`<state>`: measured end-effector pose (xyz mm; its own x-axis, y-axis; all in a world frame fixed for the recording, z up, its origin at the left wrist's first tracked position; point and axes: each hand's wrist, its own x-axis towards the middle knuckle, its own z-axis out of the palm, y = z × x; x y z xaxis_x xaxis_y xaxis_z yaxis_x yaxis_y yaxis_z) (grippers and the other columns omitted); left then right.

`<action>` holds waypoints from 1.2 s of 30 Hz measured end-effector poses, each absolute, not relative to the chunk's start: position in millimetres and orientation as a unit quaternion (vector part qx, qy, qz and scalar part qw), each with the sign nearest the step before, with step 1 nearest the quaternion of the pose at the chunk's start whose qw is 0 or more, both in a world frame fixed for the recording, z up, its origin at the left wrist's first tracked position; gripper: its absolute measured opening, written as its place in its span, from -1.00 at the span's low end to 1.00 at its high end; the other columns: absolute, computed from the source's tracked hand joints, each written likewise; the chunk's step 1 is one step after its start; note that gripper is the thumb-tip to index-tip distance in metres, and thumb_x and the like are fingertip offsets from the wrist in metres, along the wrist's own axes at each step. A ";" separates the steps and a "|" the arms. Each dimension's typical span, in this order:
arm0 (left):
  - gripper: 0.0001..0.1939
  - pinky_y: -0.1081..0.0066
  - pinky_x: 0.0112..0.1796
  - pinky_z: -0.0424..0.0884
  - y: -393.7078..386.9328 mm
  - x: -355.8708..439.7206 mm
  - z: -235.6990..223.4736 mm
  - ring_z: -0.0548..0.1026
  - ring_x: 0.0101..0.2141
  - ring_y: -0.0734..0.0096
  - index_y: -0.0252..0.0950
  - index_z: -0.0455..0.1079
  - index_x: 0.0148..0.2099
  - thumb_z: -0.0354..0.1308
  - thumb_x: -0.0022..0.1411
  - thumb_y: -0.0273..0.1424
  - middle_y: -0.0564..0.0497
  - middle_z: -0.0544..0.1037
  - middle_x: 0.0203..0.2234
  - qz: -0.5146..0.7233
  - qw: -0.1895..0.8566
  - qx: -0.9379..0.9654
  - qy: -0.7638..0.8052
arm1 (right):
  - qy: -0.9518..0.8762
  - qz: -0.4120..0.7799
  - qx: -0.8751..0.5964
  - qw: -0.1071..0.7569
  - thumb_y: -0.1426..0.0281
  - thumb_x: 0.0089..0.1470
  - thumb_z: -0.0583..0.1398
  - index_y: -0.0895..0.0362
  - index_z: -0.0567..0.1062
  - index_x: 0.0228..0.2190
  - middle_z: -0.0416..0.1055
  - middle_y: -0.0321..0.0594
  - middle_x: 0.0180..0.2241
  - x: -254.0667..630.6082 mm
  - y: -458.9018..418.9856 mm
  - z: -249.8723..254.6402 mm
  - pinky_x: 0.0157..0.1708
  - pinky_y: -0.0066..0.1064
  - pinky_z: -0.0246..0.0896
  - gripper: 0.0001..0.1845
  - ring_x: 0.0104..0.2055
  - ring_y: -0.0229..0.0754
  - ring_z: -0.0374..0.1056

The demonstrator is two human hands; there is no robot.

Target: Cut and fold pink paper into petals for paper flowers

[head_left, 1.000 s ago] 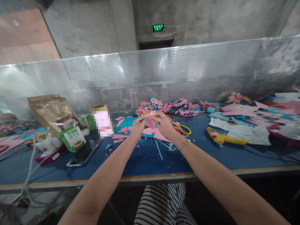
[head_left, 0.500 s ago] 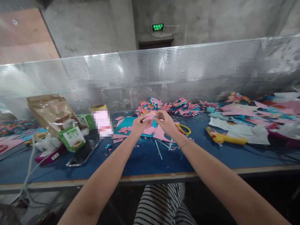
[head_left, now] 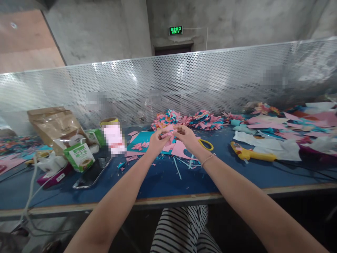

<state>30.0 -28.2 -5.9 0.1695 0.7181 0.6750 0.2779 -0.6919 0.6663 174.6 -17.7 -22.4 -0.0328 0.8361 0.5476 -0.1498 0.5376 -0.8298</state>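
Observation:
Both my hands meet above the blue table (head_left: 163, 181), pinching a small folded piece of pink paper (head_left: 168, 134) between their fingertips. My left hand (head_left: 156, 142) grips its left end and my right hand (head_left: 187, 137) its right end; a thin bracelet circles the right wrist. Under the hands lie pink and teal paper sheets (head_left: 179, 149) and thin paper strips (head_left: 178, 168). Finished pink and teal paper flowers (head_left: 168, 117) sit just behind the hands.
Yellow-handled scissors (head_left: 205, 144) and a yellow glue gun (head_left: 249, 154) lie to the right, before a heap of paper (head_left: 284, 131). At the left are a brown bag (head_left: 54, 123), green cartons (head_left: 79, 156), a phone (head_left: 92, 174) and white cables. A perforated metal screen (head_left: 168, 88) backs the table.
The pink paper has been folded down from a hanging flap into a narrow strip held level between my fingertips. Both hands have risen slightly and stayed together.

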 end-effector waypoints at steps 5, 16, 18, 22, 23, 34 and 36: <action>-0.83 0.45 -0.34 0.29 -27.1 30.1 -8.9 0.42 -0.40 0.41 -0.31 0.41 -0.37 0.17 -0.07 -0.35 0.00 0.49 -0.46 0.558 0.241 0.726 0.322 | -0.616 0.355 -0.287 0.642 0.26 -0.24 0.22 0.14 0.32 -0.42 0.27 -0.35 -0.49 174.2 -18.4 -21.8 -0.38 -0.39 0.25 -0.70 -0.46 -0.33 0.23; -0.88 0.43 -0.34 0.31 -30.3 28.9 -6.7 0.43 -0.43 0.43 -0.30 0.43 -0.42 0.17 -0.07 -0.37 0.01 0.51 -0.51 0.574 0.255 0.705 0.328 | -0.625 0.344 -0.289 0.638 0.26 -0.23 0.22 0.13 0.33 -0.39 0.30 -0.33 -0.46 174.1 -18.8 -21.9 -0.40 -0.41 0.23 -0.69 -0.44 -0.33 0.23; -0.88 0.44 -0.35 0.31 -31.7 28.3 -5.6 0.43 -0.43 0.43 -0.30 0.44 -0.41 0.16 -0.06 -0.38 0.01 0.51 -0.50 0.574 0.245 0.706 0.334 | -0.610 0.373 -0.284 0.639 0.26 -0.23 0.21 0.13 0.35 -0.39 0.33 -0.30 -0.42 174.3 -19.9 -21.0 -0.38 -0.40 0.24 -0.70 -0.42 -0.33 0.25; -0.90 0.44 -0.36 0.30 -32.0 27.4 -4.5 0.43 -0.45 0.44 -0.29 0.46 -0.42 0.16 -0.06 -0.41 0.01 0.51 -0.51 0.572 0.233 0.708 0.344 | -0.598 0.388 -0.291 0.638 0.25 -0.21 0.21 0.14 0.37 -0.48 0.33 -0.31 -0.48 175.2 -20.4 -20.7 -0.41 -0.41 0.25 -0.76 -0.47 -0.34 0.25; -0.90 0.44 -0.37 0.30 -31.8 27.3 -4.5 0.43 -0.45 0.44 -0.29 0.46 -0.42 0.16 -0.06 -0.41 0.01 0.52 -0.51 0.571 0.236 0.706 0.345 | -0.598 0.386 -0.295 0.637 0.25 -0.22 0.21 0.14 0.37 -0.49 0.32 -0.31 -0.50 175.4 -20.5 -20.6 -0.42 -0.42 0.24 -0.76 -0.48 -0.35 0.24; -0.89 0.43 -0.35 0.31 -32.0 28.2 -3.4 0.44 -0.45 0.43 -0.28 0.47 -0.42 0.19 -0.10 -0.43 0.01 0.52 -0.51 0.581 0.260 0.691 0.344 | -0.591 0.380 -0.298 0.646 0.28 -0.24 0.22 0.14 0.36 -0.53 0.28 -0.35 -0.55 175.7 -21.7 -18.0 -0.47 -0.47 0.21 -0.79 -0.53 -0.38 0.20; -0.89 0.43 -0.36 0.31 -32.3 28.4 -3.2 0.44 -0.45 0.44 -0.28 0.47 -0.42 0.18 -0.10 -0.43 0.00 0.52 -0.51 0.582 0.257 0.692 0.341 | -0.587 0.378 -0.299 0.650 0.29 -0.24 0.22 0.15 0.36 -0.53 0.29 -0.35 -0.55 175.8 -21.7 -17.8 -0.47 -0.46 0.21 -0.80 -0.52 -0.37 0.21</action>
<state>28.4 -32.3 -3.2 0.0894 0.7710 0.6305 0.1723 -0.6355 0.7527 175.8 -21.7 -17.8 0.0245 0.8435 0.5366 -0.1406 0.5343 -0.8335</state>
